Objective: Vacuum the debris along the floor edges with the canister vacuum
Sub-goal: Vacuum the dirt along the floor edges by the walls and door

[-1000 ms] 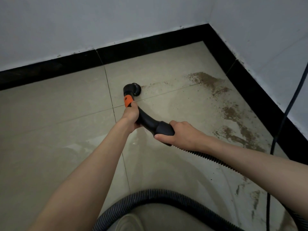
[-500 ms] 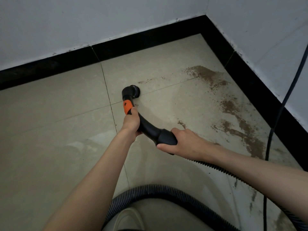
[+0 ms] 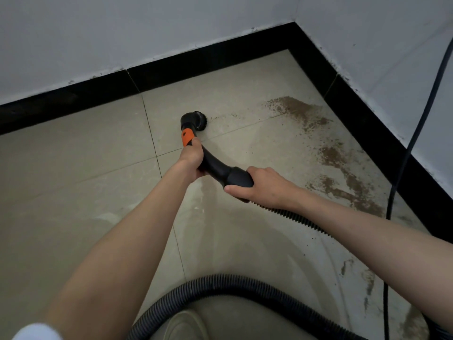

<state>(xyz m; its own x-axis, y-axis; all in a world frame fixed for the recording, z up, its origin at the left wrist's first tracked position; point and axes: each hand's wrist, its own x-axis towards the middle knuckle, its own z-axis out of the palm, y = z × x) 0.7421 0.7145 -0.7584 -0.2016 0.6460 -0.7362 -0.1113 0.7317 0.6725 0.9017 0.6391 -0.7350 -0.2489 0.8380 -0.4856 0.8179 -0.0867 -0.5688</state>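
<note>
Head view shows the left hand point(image 3: 192, 158) and right hand point(image 3: 266, 186), each grip wrapped around the vacuum handle point(image 3: 218, 168), brush nozzle point(image 3: 196, 120) at centre. Debris point(image 3: 328, 153) lies right of it along the baseboard point(image 3: 367, 123); a fast sweep would likely scatter grit, and the hose point(image 3: 220, 288) looped at bottom could snag.

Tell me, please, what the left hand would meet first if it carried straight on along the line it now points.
Probably the orange collar just ahead of the left hand, then the brush nozzle; beyond that, the black skirting.
</note>
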